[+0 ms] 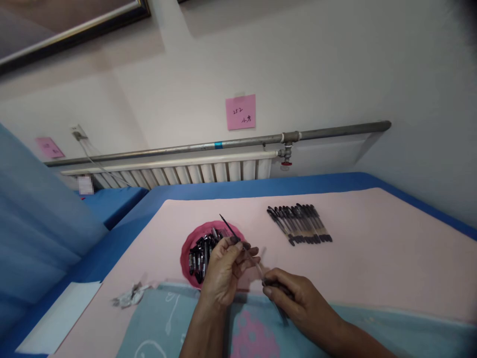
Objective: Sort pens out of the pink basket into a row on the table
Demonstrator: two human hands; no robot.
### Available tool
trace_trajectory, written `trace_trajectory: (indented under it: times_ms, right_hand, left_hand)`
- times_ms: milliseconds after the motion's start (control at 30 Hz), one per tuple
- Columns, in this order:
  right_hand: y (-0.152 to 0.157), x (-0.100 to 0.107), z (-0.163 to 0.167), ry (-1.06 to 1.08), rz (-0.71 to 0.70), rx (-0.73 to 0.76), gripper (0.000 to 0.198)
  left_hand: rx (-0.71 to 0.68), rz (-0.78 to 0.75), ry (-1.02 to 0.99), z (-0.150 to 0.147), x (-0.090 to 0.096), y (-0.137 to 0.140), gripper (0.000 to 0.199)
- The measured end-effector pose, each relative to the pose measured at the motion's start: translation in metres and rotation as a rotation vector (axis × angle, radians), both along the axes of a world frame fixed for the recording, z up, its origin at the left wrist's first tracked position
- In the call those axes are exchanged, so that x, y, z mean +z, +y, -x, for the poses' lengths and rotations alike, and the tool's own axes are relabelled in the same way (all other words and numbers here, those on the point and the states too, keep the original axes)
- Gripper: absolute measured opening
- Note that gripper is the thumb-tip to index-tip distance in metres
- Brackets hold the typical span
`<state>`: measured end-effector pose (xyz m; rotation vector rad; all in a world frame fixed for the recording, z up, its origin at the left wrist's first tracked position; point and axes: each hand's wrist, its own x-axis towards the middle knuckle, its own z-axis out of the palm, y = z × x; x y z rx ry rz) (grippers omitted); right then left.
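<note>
A thin pen refill (229,226) with a dark pointed end is pinched in my left hand (225,266), its tip aimed up and to the left. Its pale, clear tail slants down toward my right hand (288,296). My right hand is closed around a dark pen barrel (282,314), whose lower end sticks out below the fingers. The refill's tail reaches the right fingertips; whether it sits inside the barrel is hidden. Behind my left hand stands a pink bowl (184,258) holding many black and clear pen parts (201,253).
A row of several black-capped pens (300,223) lies on the pink table cover (372,248) at right. Crumpled wrapping (131,296) and a white sheet (59,315) are at left. A blue-green patterned cloth (160,323) covers the near edge. A radiator (208,172) and pipe run behind.
</note>
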<state>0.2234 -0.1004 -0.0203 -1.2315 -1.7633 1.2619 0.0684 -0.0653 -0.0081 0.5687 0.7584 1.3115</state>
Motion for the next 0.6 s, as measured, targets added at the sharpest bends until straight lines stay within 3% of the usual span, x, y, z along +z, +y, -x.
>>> trace_trajectory:
  times_ms: [600]
  right_hand:
    - [0.0018,-0.0027,0.0010,-0.047,-0.018,0.016,0.011]
  left_hand:
    - [0.028,0.000,0.040,-0.0045,0.0015,-0.0027,0.027]
